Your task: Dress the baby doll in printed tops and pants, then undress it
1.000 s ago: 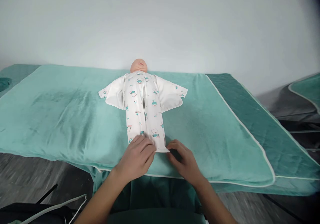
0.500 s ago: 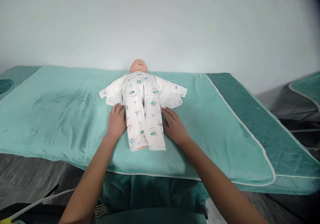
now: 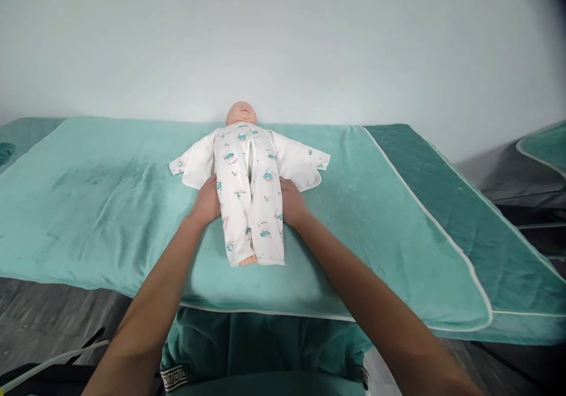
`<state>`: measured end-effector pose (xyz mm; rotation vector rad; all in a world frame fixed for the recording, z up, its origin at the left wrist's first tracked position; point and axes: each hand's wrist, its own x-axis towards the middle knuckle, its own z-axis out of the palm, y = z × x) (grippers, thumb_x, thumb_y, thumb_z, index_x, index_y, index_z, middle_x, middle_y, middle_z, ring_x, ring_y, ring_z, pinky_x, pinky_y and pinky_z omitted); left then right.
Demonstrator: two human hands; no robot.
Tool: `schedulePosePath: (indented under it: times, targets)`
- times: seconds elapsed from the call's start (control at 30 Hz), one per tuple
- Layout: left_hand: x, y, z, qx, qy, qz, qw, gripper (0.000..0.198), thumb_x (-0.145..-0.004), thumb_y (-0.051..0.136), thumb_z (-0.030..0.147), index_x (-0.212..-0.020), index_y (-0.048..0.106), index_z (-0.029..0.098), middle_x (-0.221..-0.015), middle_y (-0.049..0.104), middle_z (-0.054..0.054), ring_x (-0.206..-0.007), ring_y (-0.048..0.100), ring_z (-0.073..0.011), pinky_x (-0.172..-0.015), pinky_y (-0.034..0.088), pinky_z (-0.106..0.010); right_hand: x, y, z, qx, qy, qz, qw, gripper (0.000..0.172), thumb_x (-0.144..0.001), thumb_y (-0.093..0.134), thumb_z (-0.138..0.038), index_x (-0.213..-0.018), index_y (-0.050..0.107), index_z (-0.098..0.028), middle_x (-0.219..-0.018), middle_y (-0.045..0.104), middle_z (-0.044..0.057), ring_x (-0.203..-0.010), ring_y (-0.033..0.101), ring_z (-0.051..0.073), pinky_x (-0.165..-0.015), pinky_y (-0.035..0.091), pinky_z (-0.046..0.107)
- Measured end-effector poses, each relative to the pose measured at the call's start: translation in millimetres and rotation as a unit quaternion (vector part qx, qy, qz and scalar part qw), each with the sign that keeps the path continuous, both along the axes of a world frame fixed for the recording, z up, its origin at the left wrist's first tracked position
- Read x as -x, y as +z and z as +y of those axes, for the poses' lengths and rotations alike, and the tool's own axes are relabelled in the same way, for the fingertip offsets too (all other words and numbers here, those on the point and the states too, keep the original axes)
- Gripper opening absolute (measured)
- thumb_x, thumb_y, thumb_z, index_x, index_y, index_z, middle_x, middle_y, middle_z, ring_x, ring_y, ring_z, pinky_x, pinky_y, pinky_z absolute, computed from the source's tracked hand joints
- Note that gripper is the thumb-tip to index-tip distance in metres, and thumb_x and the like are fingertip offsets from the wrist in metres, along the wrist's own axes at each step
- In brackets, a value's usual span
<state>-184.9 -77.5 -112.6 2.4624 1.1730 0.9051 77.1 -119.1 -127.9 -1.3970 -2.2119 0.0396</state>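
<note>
A baby doll (image 3: 241,113) lies on its back, its head toward the wall. White printed baby trousers (image 3: 265,207) cover its front from neck to ankles, with a slit down the middle. Toes peep out at one hem. Under them, a white baby jacket (image 3: 300,154) spreads its sleeves to both sides. My left hand (image 3: 207,201) is closed at the trousers' left side, fingertips tucked out of sight by the fabric. On the opposite side, my right hand (image 3: 292,203) is closed the same way, its fingers partly hidden under the trousers' edge.
The doll rests on a green velvet blanket (image 3: 375,254) with pale piping, over a darker green bed cover (image 3: 442,190). A white wall (image 3: 283,42) stands right behind. A pale cable (image 3: 57,360) runs at lower left. Another green-covered surface (image 3: 546,148) is at far right.
Both hands have moved inward and slightly up, from resting flat beside the trousers to closing at their sides with fingers tucked under. The trouser legs sit a little closer together.
</note>
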Motion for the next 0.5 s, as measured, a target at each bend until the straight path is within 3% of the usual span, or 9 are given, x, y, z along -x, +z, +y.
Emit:
schedulePosePath:
  times: [0.17, 0.27, 0.37, 0.5]
  targets:
    - [-3, 9.4, -11, 0.053, -0.01, -0.005, 0.999, 0.048, -0.086, 0.066, 0.044, -0.127, 0.065, 0.02, -0.132, 0.07, -0.013, -0.123, 0.064, -0.036, -0.104, 0.055, -0.049, -7, -6.9, -5, 0.004, 0.05, 0.036, 0.998, 0.021, -0.091, 0.062, -0.023, -0.104, 0.077, -0.019, -0.114, 0.072, 0.01, -0.11, 0.065, 0.029, -0.096, 0.056, 0.04]
    - [-3, 7.4, -10, 0.051, 0.022, 0.009, 0.998, 0.039, -0.088, 0.062, 0.04, -0.12, 0.067, 0.018, -0.124, 0.072, -0.015, -0.116, 0.066, -0.0359, -0.099, 0.055, -0.05, -11, -11.2, -8, -0.016, 0.105, 0.088, 0.99, 0.019, -0.091, 0.062, -0.026, -0.099, 0.079, -0.023, -0.116, 0.073, 0.008, -0.111, 0.066, 0.027, -0.096, 0.057, 0.039]
    - [0, -0.1, -7, 0.012, 0.068, 0.049, 0.996, 0.025, -0.088, 0.058, 0.034, -0.102, 0.071, 0.017, -0.107, 0.074, -0.015, -0.101, 0.067, -0.0336, -0.087, 0.055, -0.047, -12, -12.9, -7, -0.022, 0.117, 0.107, 0.987, 0.021, -0.092, 0.06, -0.026, -0.098, 0.079, -0.022, -0.117, 0.072, 0.009, -0.11, 0.066, 0.026, -0.096, 0.057, 0.039]
    - [9, -6.8, -11, -0.079, 0.08, 0.073, 0.991, 0.017, -0.086, 0.057, 0.03, -0.076, 0.066, 0.019, -0.084, 0.07, -0.013, -0.085, 0.063, -0.0282, -0.076, 0.05, -0.041, -9, -11.5, -3, -0.002, 0.085, 0.063, 0.994, 0.023, -0.089, 0.059, -0.017, -0.101, 0.078, -0.02, -0.114, 0.072, 0.011, -0.11, 0.065, 0.028, -0.1, 0.055, 0.04]
